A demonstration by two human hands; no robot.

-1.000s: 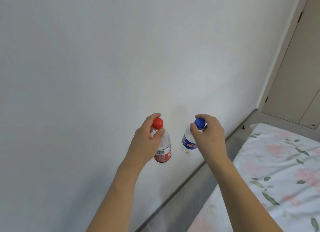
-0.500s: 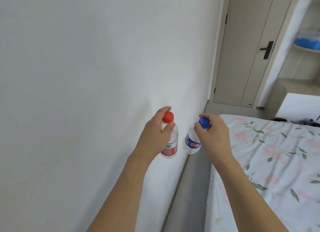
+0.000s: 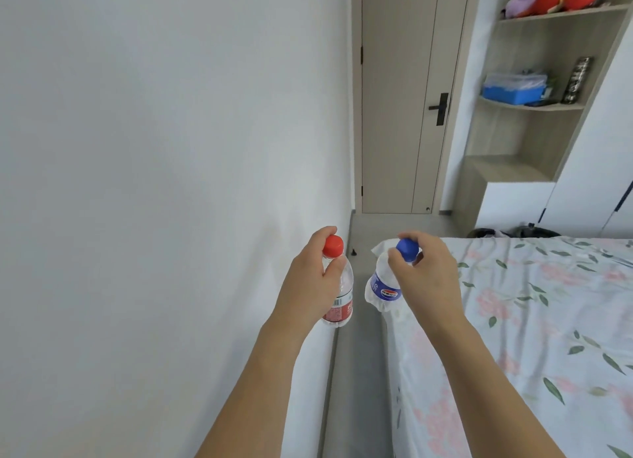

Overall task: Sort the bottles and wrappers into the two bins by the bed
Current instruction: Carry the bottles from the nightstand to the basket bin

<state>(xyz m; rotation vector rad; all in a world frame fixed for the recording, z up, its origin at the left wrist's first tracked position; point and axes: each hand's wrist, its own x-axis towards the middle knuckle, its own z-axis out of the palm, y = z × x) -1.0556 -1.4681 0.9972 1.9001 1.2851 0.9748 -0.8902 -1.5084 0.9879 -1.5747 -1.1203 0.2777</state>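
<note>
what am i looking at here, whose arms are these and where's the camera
There is no machine here. The camera sits on a person's head and looks forward and down, so the two bare arms reaching in from the bottom are that person's own. It is a wide-angle lens, which is why the walls lean.

The left hand grips a clear bottle with a red cap near its neck. The right hand pinches the top of a crumpled clear bottle with a blue cap. Both bottles hang in the air over a narrow strip of grey floor between a white wall and a bed with a flowered sheet.

Further off are a closed door and open shelves holding a blue box and some bright soft things. No bins or wrappers show in this picture.
</note>
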